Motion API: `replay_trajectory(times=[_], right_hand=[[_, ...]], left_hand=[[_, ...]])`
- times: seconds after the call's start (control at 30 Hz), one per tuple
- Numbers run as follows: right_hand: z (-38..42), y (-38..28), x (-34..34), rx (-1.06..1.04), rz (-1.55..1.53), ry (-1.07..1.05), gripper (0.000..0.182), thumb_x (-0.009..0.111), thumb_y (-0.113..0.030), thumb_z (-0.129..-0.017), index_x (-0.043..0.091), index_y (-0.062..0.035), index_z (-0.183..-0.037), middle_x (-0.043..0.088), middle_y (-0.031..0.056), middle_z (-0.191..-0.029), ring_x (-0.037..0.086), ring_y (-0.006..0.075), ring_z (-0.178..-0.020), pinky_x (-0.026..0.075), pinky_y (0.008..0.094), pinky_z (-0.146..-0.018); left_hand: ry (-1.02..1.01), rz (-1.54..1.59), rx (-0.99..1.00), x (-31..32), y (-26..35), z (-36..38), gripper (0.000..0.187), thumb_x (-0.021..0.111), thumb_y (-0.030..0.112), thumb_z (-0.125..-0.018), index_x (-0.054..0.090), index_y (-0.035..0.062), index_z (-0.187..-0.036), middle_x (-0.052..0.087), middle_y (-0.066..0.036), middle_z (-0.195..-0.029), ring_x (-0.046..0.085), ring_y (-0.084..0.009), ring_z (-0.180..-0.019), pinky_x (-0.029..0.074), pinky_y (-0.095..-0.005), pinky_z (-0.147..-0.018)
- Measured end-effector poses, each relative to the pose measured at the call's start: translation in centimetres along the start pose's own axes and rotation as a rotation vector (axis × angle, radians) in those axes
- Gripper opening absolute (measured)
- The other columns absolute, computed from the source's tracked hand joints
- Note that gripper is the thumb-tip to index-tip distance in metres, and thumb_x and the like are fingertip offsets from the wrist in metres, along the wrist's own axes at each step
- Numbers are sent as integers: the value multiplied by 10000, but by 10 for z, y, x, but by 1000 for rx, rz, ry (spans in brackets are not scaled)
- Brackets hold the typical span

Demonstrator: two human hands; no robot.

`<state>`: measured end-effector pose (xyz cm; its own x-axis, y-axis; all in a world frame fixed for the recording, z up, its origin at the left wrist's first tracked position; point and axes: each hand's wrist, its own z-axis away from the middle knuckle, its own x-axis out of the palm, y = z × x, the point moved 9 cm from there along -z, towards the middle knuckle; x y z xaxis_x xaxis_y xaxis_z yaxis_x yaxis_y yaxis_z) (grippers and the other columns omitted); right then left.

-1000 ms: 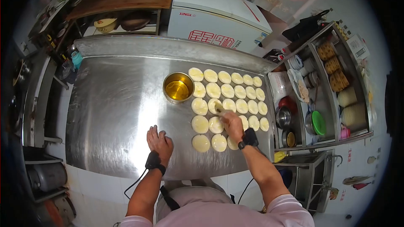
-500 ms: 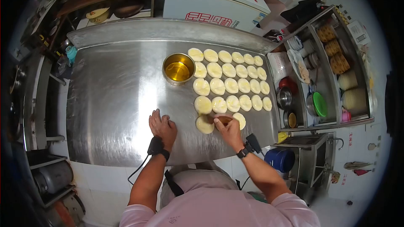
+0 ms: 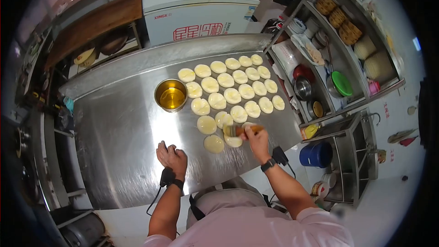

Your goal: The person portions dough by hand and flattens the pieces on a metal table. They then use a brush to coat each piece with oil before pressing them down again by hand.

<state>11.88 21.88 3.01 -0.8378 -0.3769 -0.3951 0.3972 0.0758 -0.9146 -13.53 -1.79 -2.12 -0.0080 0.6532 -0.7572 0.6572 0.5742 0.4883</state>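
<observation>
Between the fingers and thumb of my right hand (image 3: 258, 142) is the wooden handle of a brush (image 3: 242, 131). Its bristles are over the near dough rounds, close to a glossy round (image 3: 233, 141) in the front row. Several flat, pale yellow dough rounds (image 3: 225, 80) lie in rows on the steel table (image 3: 114, 142), many with a shiny surface. A metal pot of yellow oil (image 3: 171, 95) stands left of the rows. My left hand (image 3: 172, 159) rests on the table near its front edge, fingers apart, holding nothing.
A white chest freezer (image 3: 196, 9) stands behind the table's raised steel back edge (image 3: 169, 55). Shelves (image 3: 315, 59) with bowls and baskets are at the right. Below them are a blue bucket (image 3: 315, 155) and a steel rack. A wooden-topped shelf (image 3: 96, 29) stands at the back left.
The view has turned and shifted, so the table appears tilted. My right hand has moved the brush, which now shows its bristles and handle clearly. My left hand stays on the table.
</observation>
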Motion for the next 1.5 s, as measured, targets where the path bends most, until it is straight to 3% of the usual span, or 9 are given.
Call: replay_trajectory(times=[0.17,0.7,0.8,0.93,1.03,1.13,1.3,1.4,1.5], right_hand=[[-47,24,27,138,-443,130,167,635,-110,-952,669,41,-888,660,60,-702,621,93,-604,494,237,-534],[-46,32,-22,-64,-99,153,196,661,-121,-915,692,68,-872,698,96,-687,654,121,-577,516,264,-538],[-75,55,-39,71,-427,267,257,663,-158,-908,688,83,-821,688,85,-645,661,129,-572,513,290,-526],[-94,70,-58,85,-361,272,258,662,-158,-910,686,87,-835,691,89,-653,670,134,-581,516,295,-516],[-87,75,-37,62,-250,52,223,650,-138,-930,651,83,-901,691,110,-744,679,151,-623,571,268,-559],[-83,89,-65,186,-428,163,223,655,-139,-926,648,81,-889,690,110,-735,675,145,-615,568,263,-558],[-127,52,-107,36,-441,274,244,657,-163,-925,668,64,-838,686,93,-685,665,128,-584,531,261,-531],[-169,74,-81,97,-681,237,262,655,-170,-928,668,72,-829,685,103,-679,671,140,-584,540,261,-541],[-190,104,-86,98,-535,201,255,654,-162,-926,660,83,-858,687,119,-694,671,155,-574,551,271,-536]], left_hand=[[-25,-31,-11,6,-5,4,110,568,99,-779,619,32,-850,539,-253,-1293,467,-436,-1234,333,-528,-1085],[-11,-73,32,10,-8,7,128,557,105,-789,601,-1,-845,537,-270,-1263,495,-445,-1183,358,-537,-1049],[-14,-80,38,11,-3,5,133,545,96,-790,585,-15,-852,538,-276,-1264,492,-453,-1183,359,-543,-1048],[-10,-123,62,9,-2,4,150,544,111,-797,574,-16,-871,545,-280,-1261,504,-456,-1168,374,-540,-1029],[-24,-158,55,12,-2,6,171,551,127,-801,572,-17,-890,549,-283,-1259,514,-455,-1159,386,-539,-1014],[-33,-185,56,14,-5,7,191,544,134,-809,568,-25,-913,548,-287,-1264,512,-458,-1163,389,-538,-1014],[-44,-180,34,16,-2,7,156,517,101,-819,556,-28,-899,542,-303,-1266,497,-471,-1185,375,-546,-1038],[-54,-192,34,13,1,6,157,513,97,-823,551,-30,-908,537,-309,-1272,494,-474,-1188,372,-550,-1040],[-67,-200,24,14,2,6,159,510,94,-825,546,-33,-915,534,-312,-1280,494,-476,-1186,370,-550,-1042]])
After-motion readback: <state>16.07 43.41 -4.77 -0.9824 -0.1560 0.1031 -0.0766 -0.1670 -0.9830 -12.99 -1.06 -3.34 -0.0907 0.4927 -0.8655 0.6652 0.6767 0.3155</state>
